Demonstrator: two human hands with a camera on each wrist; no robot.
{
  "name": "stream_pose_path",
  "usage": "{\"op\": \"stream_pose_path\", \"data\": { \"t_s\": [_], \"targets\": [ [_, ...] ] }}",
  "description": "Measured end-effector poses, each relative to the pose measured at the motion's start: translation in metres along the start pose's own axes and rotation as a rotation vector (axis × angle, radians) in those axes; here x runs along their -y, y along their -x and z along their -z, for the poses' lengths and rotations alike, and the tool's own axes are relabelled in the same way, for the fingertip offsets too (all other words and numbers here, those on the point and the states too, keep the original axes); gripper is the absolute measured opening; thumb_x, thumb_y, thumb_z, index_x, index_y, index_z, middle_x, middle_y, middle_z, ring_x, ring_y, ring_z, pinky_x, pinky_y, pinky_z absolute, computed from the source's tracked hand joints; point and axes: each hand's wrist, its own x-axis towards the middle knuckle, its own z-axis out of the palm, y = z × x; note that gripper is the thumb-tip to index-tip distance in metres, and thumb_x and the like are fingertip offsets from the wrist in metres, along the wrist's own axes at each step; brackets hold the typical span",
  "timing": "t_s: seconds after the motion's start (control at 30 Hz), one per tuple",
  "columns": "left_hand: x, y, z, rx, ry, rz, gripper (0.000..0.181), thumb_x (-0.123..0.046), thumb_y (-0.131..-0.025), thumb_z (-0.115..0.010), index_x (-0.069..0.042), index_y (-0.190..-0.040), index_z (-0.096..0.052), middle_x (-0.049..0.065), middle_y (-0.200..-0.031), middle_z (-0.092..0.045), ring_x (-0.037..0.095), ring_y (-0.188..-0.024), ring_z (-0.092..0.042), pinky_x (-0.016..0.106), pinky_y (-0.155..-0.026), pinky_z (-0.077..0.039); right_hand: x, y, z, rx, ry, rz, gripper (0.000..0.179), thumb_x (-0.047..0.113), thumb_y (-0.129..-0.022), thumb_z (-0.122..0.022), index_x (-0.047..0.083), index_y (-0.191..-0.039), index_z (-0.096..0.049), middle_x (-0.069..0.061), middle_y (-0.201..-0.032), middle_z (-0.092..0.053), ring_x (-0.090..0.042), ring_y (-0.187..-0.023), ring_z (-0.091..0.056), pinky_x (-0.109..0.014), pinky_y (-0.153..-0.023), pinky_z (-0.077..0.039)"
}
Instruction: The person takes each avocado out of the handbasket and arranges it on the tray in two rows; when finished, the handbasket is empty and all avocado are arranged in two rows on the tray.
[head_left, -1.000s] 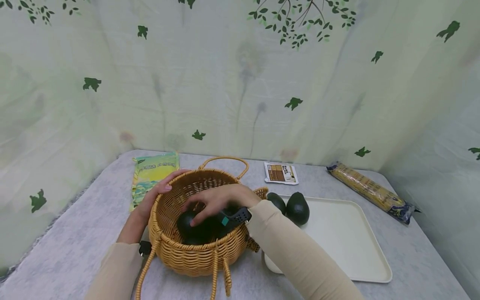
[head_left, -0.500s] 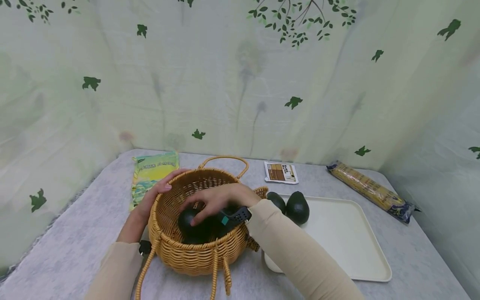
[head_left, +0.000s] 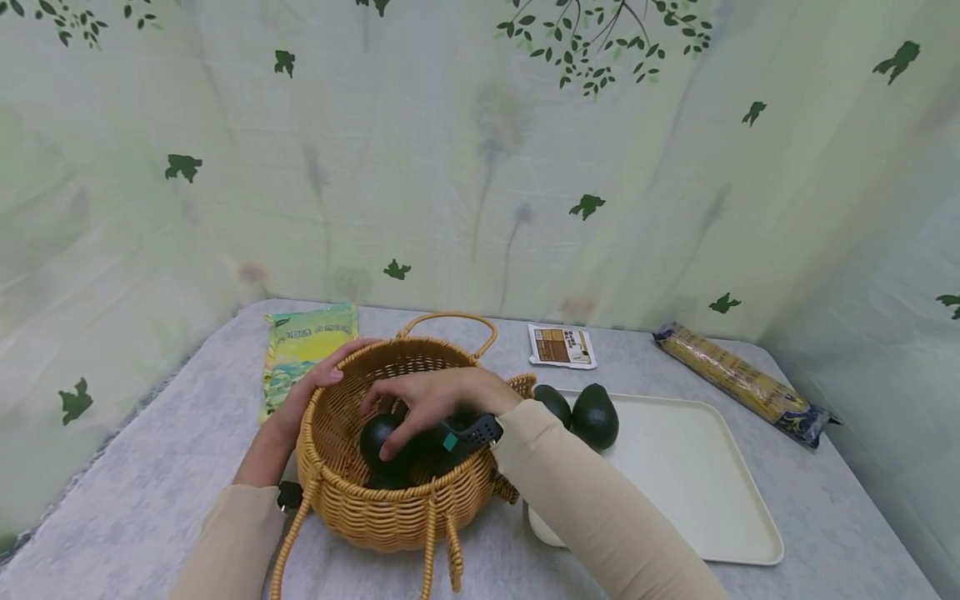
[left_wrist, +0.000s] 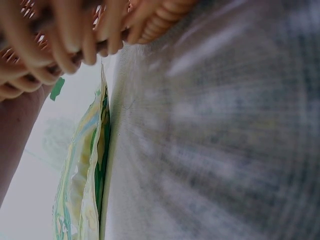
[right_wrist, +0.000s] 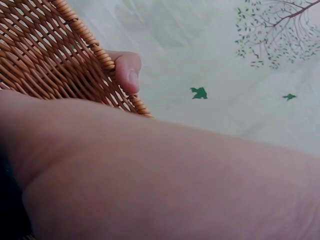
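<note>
A tan wicker basket (head_left: 375, 518) with looped handles stands at the table's centre-left. My left hand (head_left: 302, 402) holds its left rim, thumb (right_wrist: 128, 75) hooked over the edge in the right wrist view. Inside the basket, my right hand (head_left: 435, 402) grips a dark avocado (head_left: 377, 440) between thumb and fingers. More dark shapes lie below and beside it, partly hidden by the hand and the black wrist strap (head_left: 476, 432). Two dark green avocados, a pear-shaped one (head_left: 596, 418) and a partly covered one (head_left: 553, 405), rest at the left end of a white tray (head_left: 686, 475).
A yellow-green packet (head_left: 311, 337) lies behind the left hand. At the back are a small white-and-brown packet (head_left: 562, 347) and, farther right, a long golden package (head_left: 738, 382). The right forearm (head_left: 592, 500) crosses over the tray's left side.
The avocado under my right hand has shifted slightly to the right inside the basket, and the fingers have moved a little with it. My left hand and the basket have stayed in place.
</note>
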Motion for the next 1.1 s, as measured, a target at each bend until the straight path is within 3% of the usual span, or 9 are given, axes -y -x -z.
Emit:
{"op": "stream_pose_path", "data": {
  "t_s": [0.2, 0.47, 1.1],
  "targets": [
    [0.0003, 0.0001, 0.0004, 0.006, 0.011, 0.002, 0.059, -0.014, -0.101, -0.021, -0.028, -0.155, -0.039, -0.001, -0.152, -0.049, 0.021, -0.136, -0.051, 0.037, -0.104, -0.05, -0.0011, -0.0012, 0.0004, 0.024, 0.036, 0.045, 0.056, 0.036, -0.091, -0.078, 0.018, -0.141, -0.06, 0.008, -0.136, -0.058, -0.001, -0.118, -0.052, -0.017, -0.099, -0.043],
    [0.0002, -0.0007, 0.0002, -0.006, -0.005, 0.012, 0.057, -0.016, -0.101, -0.024, -0.028, -0.155, -0.04, 0.0, -0.152, -0.048, 0.023, -0.136, -0.051, 0.038, -0.104, -0.05, -0.0011, -0.0009, -0.0001, 0.043, 0.036, -0.008, 0.053, 0.038, -0.091, -0.076, 0.023, -0.14, -0.06, 0.011, -0.134, -0.057, -0.001, -0.117, -0.053, -0.018, -0.097, -0.044],
    [0.0013, -0.0041, 0.0011, -0.005, -0.017, -0.003, 0.058, -0.018, -0.102, -0.021, -0.026, -0.156, -0.038, 0.0, -0.152, -0.047, 0.022, -0.139, -0.048, 0.038, -0.105, -0.049, 0.0011, 0.0004, 0.0004, 0.029, 0.057, -0.033, 0.047, 0.042, -0.091, -0.077, 0.026, -0.131, -0.058, 0.009, -0.134, -0.057, -0.002, -0.124, -0.051, -0.02, -0.105, -0.04]
  ]
}}
